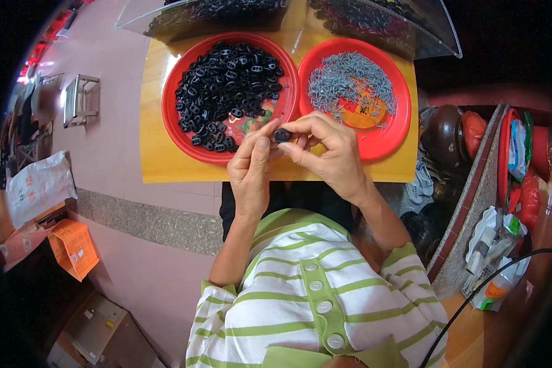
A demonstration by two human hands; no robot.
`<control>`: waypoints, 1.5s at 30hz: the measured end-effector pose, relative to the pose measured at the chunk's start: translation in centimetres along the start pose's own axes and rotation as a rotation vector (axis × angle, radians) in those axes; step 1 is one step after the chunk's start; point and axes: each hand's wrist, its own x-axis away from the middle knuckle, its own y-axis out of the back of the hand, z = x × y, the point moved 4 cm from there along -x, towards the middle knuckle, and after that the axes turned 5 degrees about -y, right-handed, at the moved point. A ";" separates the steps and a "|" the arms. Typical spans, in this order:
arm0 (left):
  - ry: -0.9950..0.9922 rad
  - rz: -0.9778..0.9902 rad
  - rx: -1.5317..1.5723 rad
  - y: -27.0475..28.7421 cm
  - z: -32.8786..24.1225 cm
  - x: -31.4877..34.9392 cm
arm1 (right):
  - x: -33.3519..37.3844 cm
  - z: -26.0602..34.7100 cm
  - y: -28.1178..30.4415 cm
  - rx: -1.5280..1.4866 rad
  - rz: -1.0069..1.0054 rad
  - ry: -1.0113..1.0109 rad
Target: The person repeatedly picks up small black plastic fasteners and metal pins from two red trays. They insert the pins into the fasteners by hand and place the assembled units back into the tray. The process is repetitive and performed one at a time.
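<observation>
A small black plastic part with rounded ends [282, 135] is pinched between my two hands, just above the table's near side. My left hand [251, 165] grips its left side with thumb and fingertips. My right hand [328, 147] closes thumb and forefinger on its other side; whether a screw is also held there I cannot tell. Beyond my left hand lies a red round tray [169, 116] heaped with black two-holed plastic parts [227, 80]. A second red tray [401, 126], past my right hand, holds many small grey screws [349, 76].
Two clear bins [202, 18] of black parts and grey pieces stand at the yellow table's [156, 147] far edge. A metal stool [80, 101] and a white sack [40, 184] are on the left. To the right are a brown jar [444, 138], a ledge with bags, and a black cable [472, 297].
</observation>
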 end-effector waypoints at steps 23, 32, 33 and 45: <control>-0.430 0.174 -1.479 5.4 -4.7 -4.8 | -2.2 -5.0 11.2 0.276 -0.092 -0.089; -0.460 0.301 -1.384 3.3 -3.0 -5.4 | 2.4 -6.2 7.2 0.429 -0.117 -0.075; -0.464 0.271 -1.351 3.3 -3.1 -5.3 | 2.4 -5.8 6.9 0.442 -0.118 -0.015; -0.410 0.056 -1.789 6.3 -7.9 -3.5 | 2.3 -5.9 6.0 0.585 -0.077 -0.139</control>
